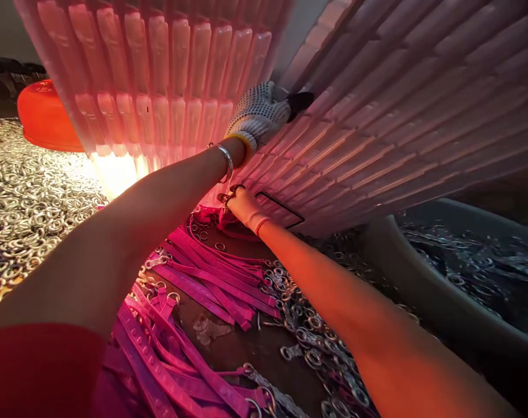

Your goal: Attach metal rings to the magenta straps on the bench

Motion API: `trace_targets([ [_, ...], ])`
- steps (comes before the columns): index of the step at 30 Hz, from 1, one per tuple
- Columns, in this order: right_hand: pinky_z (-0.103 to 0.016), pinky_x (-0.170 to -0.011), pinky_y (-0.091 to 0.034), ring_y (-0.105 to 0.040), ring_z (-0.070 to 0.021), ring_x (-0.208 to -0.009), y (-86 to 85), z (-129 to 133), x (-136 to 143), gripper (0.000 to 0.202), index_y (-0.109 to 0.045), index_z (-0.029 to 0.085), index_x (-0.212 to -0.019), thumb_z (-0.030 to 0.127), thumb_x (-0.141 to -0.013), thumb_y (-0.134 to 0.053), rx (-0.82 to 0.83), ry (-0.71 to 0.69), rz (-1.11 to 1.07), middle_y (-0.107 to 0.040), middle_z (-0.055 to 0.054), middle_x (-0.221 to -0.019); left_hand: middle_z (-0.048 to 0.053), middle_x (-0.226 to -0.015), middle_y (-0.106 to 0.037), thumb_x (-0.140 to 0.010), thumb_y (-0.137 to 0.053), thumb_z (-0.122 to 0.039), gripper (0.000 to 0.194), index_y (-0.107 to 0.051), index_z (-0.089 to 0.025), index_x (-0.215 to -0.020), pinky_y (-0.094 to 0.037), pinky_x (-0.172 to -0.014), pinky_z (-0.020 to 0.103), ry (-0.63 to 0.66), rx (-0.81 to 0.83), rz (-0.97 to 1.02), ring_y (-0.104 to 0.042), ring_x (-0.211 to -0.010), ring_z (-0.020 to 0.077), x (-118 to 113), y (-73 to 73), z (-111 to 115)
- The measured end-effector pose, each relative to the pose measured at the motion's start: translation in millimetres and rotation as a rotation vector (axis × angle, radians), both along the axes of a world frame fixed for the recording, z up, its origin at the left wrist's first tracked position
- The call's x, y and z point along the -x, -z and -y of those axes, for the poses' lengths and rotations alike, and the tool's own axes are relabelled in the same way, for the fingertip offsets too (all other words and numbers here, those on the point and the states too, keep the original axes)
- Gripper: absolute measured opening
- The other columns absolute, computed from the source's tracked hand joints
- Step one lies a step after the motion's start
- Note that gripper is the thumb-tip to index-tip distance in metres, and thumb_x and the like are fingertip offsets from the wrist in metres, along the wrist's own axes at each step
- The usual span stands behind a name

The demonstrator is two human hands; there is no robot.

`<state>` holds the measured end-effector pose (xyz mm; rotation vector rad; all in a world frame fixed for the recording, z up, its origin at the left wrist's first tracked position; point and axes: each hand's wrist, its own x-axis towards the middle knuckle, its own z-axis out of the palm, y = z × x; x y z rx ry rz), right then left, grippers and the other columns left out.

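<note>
My left hand (261, 113), in a white dotted glove, is closed at the near edge of a ribbed translucent plastic sheet (355, 133). A black piece sticks out past its fingers over the ribs; I cannot tell what it is. Below it, my bare right hand (244, 206) has curled fingers with dark bands on them, close to the sheets' lower corner. Whatever it holds is hidden. Bright pink straps (211, 217) lie bunched just under it. More pink straps (215, 278) with metal rings and clasps spread out below, between my arms.
Another ribbed sheet (176, 69) stands on the left, lit from behind. Beyond it are a heap of metal rings (32, 197) and an orange-red rounded object (50, 116). Chained metal hardware (316, 337) lies under my right arm. A grey bin (403, 273) is at right.
</note>
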<state>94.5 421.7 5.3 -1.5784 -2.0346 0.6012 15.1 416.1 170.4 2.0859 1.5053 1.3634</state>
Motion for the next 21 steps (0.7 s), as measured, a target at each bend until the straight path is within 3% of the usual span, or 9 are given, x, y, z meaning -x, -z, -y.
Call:
trace_targets([
  [4,-0.035,-0.092,-0.047,-0.063,-0.0253,-0.106,9.8,30,-20,0.04,-0.058,0.013,-0.121,0.03,-0.085,-0.06,-0.104,0.026,0.022,-0.068,-0.014,-0.114,0.004,-0.096,-0.064,-0.09,-0.043,-0.061,0.04,-0.056,-0.024,-0.084,-0.039,-0.075,0.027,0.001,0.027,0.049,-0.046,-0.08,0.0126,4,4.4,1],
  [8,-0.029,-0.077,-0.052,-0.069,-0.02,-0.084,16.5,71,-52,0.03,-0.065,0.02,-0.112,0.031,-0.086,-0.056,-0.085,-0.086,0.03,-0.074,-0.004,-0.091,0.005,-0.102,-0.063,-0.088,-0.043,-0.064,0.041,-0.056,-0.025,-0.088,-0.039,-0.081,0.03,-0.039,0.031,0.103,-0.048,-0.087,0.0154,1,4.9,-5],
  [11,-0.024,-0.074,-0.051,-0.069,-0.0167,-0.083,18.7,92,-85,0.031,-0.064,0.024,-0.115,0.031,-0.087,-0.052,-0.027,-0.099,0.203,-0.074,-0.001,-0.095,0.004,-0.103,-0.063,-0.088,-0.043,-0.063,0.039,-0.056,-0.026,-0.088,-0.039,-0.08,0.031,-0.068,0.012,0.129,-0.049,-0.086,0.0158,-2,5.8,-8],
  [13,-0.025,-0.079,-0.049,-0.067,-0.0194,-0.094,17.4,96,-108,0.033,-0.063,0.02,-0.117,0.026,-0.086,-0.052,-0.025,0.017,0.371,-0.073,-0.005,-0.104,0.004,-0.101,-0.064,-0.088,-0.045,-0.062,0.037,-0.056,-0.027,-0.089,-0.041,-0.081,0.031,-0.087,0.006,0.136,-0.05,-0.086,0.0163,-4,6.6,-9],
  [16,-0.031,-0.078,-0.046,-0.066,-0.0279,-0.098,15.1,89,-130,0.032,-0.064,0.01,-0.109,0.018,-0.082,-0.05,-0.008,0.184,0.51,-0.071,-0.017,-0.102,0.003,-0.104,-0.065,-0.09,-0.047,-0.057,0.034,-0.057,-0.027,-0.1,-0.041,-0.087,0.033,-0.083,0.041,0.175,-0.05,-0.094,0.0175,-10,8.5,-10],
  [21,-0.028,-0.071,-0.044,-0.067,-0.0275,-0.095,22.1,66,-127,0.031,-0.063,0.011,-0.107,0.024,-0.084,-0.048,0.055,0.237,0.618,-0.071,-0.018,-0.098,0.004,-0.115,-0.064,-0.094,-0.044,-0.05,0.039,-0.053,-0.02,-0.119,-0.04,-0.094,0.032,-0.058,0.057,0.202,-0.049,-0.101,0.0152,-24,14.9,-14],
])
